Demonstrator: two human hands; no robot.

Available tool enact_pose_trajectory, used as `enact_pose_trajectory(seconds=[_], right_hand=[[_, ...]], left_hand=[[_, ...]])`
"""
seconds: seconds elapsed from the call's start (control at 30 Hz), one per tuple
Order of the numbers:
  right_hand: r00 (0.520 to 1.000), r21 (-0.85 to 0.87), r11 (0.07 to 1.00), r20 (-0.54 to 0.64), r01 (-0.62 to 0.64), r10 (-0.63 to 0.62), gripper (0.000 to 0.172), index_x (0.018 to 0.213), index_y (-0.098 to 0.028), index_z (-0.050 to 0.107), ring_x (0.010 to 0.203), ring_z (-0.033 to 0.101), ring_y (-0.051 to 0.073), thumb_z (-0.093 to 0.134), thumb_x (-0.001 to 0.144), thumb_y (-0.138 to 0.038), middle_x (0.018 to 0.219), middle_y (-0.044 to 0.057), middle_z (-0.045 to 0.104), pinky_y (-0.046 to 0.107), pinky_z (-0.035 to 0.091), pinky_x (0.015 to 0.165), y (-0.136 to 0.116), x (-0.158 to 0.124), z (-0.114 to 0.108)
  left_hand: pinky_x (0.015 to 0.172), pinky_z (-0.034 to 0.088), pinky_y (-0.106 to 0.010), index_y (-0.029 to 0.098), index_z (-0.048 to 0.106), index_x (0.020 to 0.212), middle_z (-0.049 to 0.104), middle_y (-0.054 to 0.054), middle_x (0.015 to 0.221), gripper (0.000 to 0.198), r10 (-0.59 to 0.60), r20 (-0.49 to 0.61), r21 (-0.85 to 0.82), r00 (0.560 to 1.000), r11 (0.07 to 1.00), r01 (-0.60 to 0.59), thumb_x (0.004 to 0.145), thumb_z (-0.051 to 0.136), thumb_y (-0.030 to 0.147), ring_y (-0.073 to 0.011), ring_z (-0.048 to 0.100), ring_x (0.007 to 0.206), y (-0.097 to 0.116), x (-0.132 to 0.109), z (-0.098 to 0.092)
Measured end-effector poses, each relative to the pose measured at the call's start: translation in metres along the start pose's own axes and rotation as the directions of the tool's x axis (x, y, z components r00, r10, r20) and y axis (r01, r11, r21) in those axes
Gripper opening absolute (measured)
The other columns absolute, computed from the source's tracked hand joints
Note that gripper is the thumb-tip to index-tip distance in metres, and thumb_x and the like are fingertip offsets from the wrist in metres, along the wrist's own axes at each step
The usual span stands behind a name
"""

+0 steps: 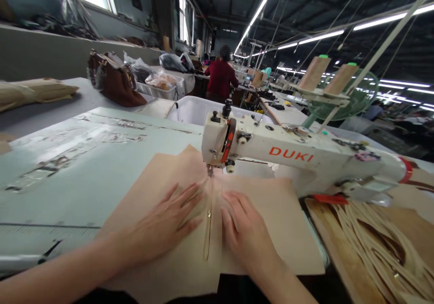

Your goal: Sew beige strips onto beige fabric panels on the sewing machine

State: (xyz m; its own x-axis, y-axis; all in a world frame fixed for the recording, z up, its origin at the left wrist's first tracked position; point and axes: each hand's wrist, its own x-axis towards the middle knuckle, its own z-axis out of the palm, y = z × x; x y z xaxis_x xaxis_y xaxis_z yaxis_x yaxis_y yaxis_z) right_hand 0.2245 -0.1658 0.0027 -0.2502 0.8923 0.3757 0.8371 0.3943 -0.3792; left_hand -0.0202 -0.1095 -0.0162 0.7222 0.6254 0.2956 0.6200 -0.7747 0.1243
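A beige fabric piece (159, 173) lies under the head of a white sewing machine (257, 143), reaching the presser foot (210, 171). Down its middle runs a narrow zipper opening with a small metal slider (209, 213). My left hand (172, 218) rests on the fabric to the left of the zipper, palm down with fingers spread. On the zipper's right side, my right hand (242, 225) presses its lightly bent fingers onto the fabric near a fold. Nothing is gripped in either hand. The needle's tip is too small to make out.
Beige straps (379, 245) are heaped on a board at the right. Behind the machine stands a white bin (193, 107). A brown handbag (115, 80) sits at the back left. Thread cones (313, 72) and a green fan (359, 94) rise behind. A person in red (220, 78) sits farther off.
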Motion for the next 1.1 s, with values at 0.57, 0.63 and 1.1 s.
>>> enact_pose_trajectory(seconds=[0.57,0.63,1.1], right_hand=[[0.974,0.689,0.695,0.072,-0.204,0.214,0.034,0.101,-0.018,0.067,0.085,0.065,0.019,0.039,0.104,-0.037,0.094,0.009,0.068,0.033,0.056,0.075,-0.062,-0.083,0.003],[0.996,0.423,0.906,-0.069,-0.028,0.063,0.027,0.115,-0.021,0.065,0.107,0.058,0.022,0.046,0.096,-0.017,0.113,0.009,0.064,0.04,0.049,0.096,-0.057,-0.072,0.003],[0.952,0.608,0.794,-0.242,-0.001,0.187,0.011,0.094,-0.023,0.076,0.086,0.065,0.018,0.066,0.092,-0.02,0.09,0.005,0.069,0.03,0.055,0.075,-0.029,-0.057,0.028]], left_hand=[[0.122,0.027,-0.038,0.026,0.047,0.144,0.059,-0.001,0.141,0.051,-0.014,-0.276,-0.085,0.961,0.996,-0.01,0.096,0.039,0.011,-0.0189,0.052,0.133,0.08,-0.068,-0.037],[0.114,0.039,-0.034,0.026,0.057,0.133,0.065,0.0,0.134,0.036,-0.131,-0.292,-0.161,0.947,0.983,0.086,0.101,0.041,0.024,-0.0199,0.059,0.125,0.077,-0.057,-0.058],[0.085,0.053,-0.031,0.027,0.067,0.118,0.075,-0.001,0.105,0.033,-0.37,-0.215,-0.38,0.904,0.884,0.272,0.103,0.041,0.041,-0.0224,0.07,0.091,0.076,-0.028,-0.085]])
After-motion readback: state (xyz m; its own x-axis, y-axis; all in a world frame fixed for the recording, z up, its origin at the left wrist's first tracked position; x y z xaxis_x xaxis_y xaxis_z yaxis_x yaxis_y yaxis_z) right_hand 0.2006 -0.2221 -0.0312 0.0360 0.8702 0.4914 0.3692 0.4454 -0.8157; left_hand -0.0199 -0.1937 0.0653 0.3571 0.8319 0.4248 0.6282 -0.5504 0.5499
